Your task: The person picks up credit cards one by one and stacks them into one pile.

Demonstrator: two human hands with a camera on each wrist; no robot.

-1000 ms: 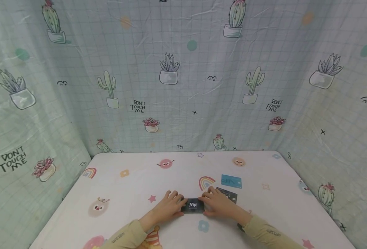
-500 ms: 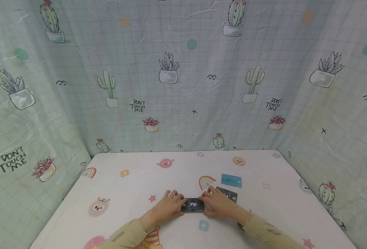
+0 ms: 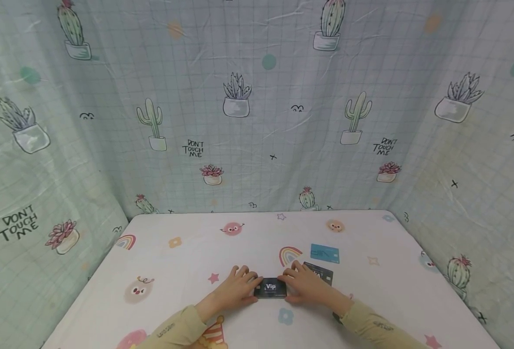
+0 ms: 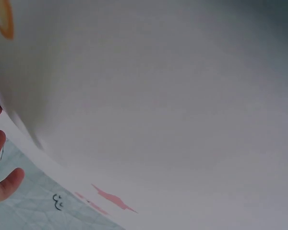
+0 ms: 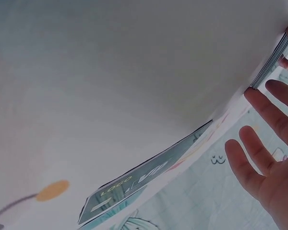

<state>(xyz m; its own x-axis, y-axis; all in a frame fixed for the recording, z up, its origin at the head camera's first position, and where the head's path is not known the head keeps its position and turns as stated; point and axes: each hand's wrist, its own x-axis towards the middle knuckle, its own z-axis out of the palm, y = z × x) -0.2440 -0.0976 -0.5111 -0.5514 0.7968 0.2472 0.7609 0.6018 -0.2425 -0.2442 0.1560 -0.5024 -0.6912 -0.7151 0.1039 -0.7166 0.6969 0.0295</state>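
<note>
Between the left hand (image 3: 238, 287) at nine o'clock and right hand (image 3: 305, 284) at three, each pinching a short end, the black Vip card stack (image 3: 270, 288) runs nine-to-three, lettering's top toward twelve

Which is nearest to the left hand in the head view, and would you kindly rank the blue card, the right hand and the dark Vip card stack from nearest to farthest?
1. Dark Vip card stack: touched by the left hand, between both hands.
2. Right hand: at the stack's opposite end.
3. Blue card: farther back, to the right.
</note>
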